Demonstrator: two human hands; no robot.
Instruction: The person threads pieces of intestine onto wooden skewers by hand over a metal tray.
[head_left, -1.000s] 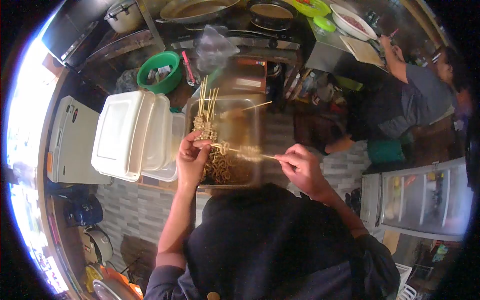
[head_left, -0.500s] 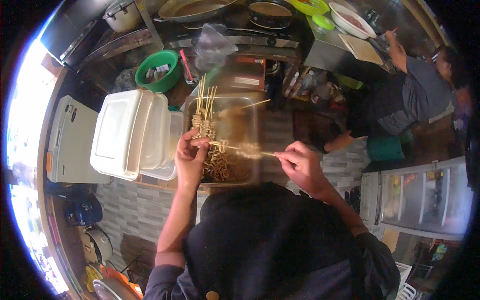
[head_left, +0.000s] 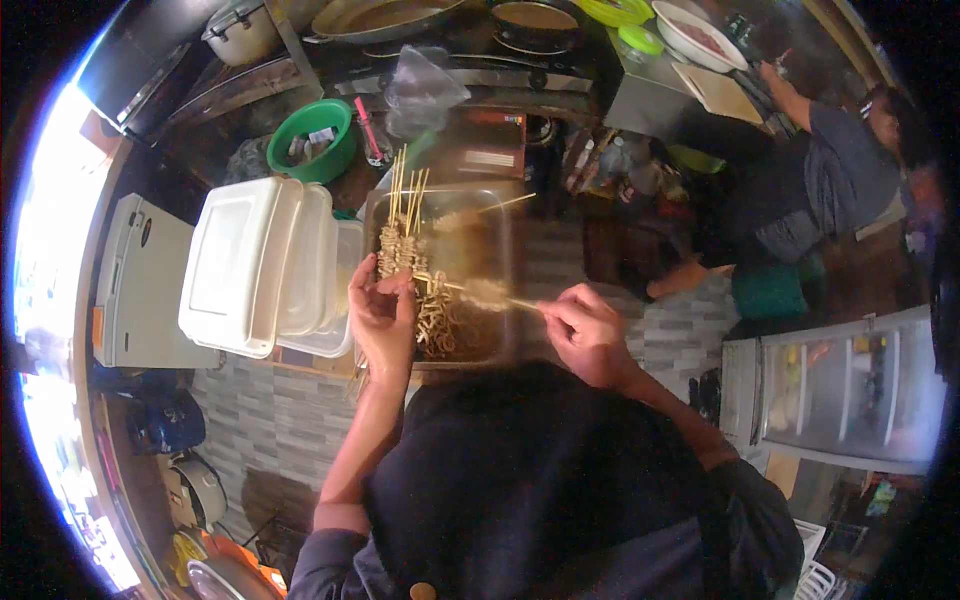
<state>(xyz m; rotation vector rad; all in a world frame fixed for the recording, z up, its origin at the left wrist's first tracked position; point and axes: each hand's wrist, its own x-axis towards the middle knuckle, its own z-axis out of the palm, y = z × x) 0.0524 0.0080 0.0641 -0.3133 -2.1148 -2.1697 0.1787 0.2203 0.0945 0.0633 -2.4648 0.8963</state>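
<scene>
My right hand (head_left: 583, 330) pinches the bare end of a bamboo skewer (head_left: 527, 303), held slantwise over a metal tray (head_left: 508, 240). Bunched along that skewer is pale, curly meat (head_left: 482, 293) that looks like intestine, blurred by motion. At the skewer's other end, my left hand (head_left: 383, 310) is closed, thumb against fingers, on a strip of the same meat, part of which dangles below. Loose curly strips (head_left: 450, 335) lie in the tray's near part. Several filled skewers (head_left: 400, 245) rest along its left side, bare ends pointing away.
White plastic containers (head_left: 235, 265) stand left of the tray. Behind it are a green basin (head_left: 313, 140), a clear plastic bag (head_left: 422, 90) and a stove with pans (head_left: 537, 25). Another person (head_left: 830, 190) works at the right, near a cutting board (head_left: 718, 92).
My right hand has moved slightly left and down with the skewer. More of the meat strip hangs below the skewer near my left hand. The view has shifted slightly.
</scene>
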